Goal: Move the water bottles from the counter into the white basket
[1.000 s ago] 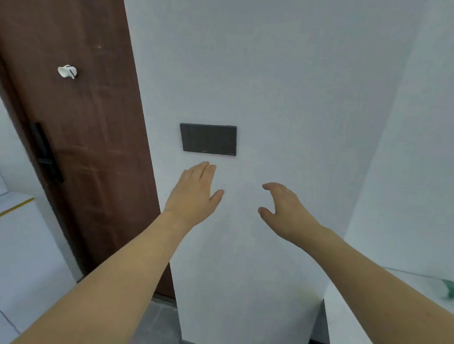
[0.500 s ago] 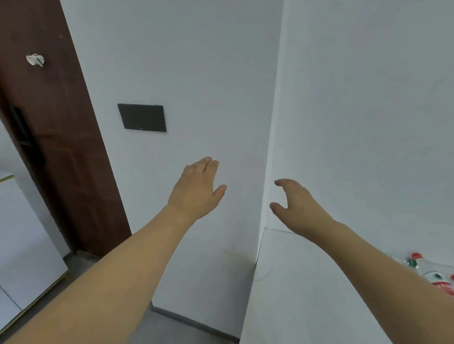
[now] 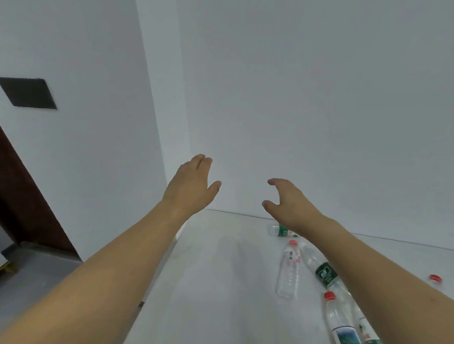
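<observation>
Bottles (image 3: 289, 272) appeared; hands (image 3: 190, 187) raised, empty.

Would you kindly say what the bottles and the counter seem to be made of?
Red-capped bottle: thin clear plastic, likely; the counter shows through its ribbed body. Dark-green-labelled bottle: the same clear look. Counter: smooth white surface with a faint sheen; stone or laminate, I cannot tell.

Both bare forearms reach forward and up, the left hand (image 3: 191, 187) held flat with its fingers (image 3: 202, 161) straight and together and thumb out, the right hand (image 3: 289, 202) raised beside it, fingers loosely curled over the thumb, holding nothing.
</observation>
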Available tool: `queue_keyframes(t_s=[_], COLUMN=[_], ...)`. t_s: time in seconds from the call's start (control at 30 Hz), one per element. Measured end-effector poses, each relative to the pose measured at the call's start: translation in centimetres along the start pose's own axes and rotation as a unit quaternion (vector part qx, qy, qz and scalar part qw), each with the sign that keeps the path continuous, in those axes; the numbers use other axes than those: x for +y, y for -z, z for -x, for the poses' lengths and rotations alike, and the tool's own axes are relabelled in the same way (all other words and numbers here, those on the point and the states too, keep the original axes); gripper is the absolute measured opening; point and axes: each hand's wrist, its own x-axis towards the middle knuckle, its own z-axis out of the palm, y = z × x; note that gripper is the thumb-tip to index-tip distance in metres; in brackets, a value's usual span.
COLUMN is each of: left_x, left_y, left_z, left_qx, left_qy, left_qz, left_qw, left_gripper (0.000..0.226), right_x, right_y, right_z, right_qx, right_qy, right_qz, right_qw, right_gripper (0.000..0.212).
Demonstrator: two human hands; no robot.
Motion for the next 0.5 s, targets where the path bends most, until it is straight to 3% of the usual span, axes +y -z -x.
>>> queue_keyframes(t_s=[0.1, 0.37, 0.5], left_x=[6.4, 17.6, 22.5], left_y=[-3.4, -11.9, -16.4], left_z=[-0.2, -1.9, -3.0], left_qx=[0.007, -0.071, -0.119], left_qy=[0.018, 0.021, 0.153], left_qz=[0.025, 0.054, 0.165], left_qw=[0.999, 0.996, 0.967], left_gripper=[0.062, 0.064, 0.067], right_x=[6.0, 19.8, 28.1], right_y=[3.2, 9.5, 12.2], right_z=[1.3, 4.0, 6.1], right_qx=[-0.011, -0.027, -0.048], right_qy=[-0.007, -0.082, -0.141], right_qz=[-0.001, -0.021, -0.021], right_qw=[1.000, 0.996, 0.989], right_gripper=[0.058, 0.060, 0.061])
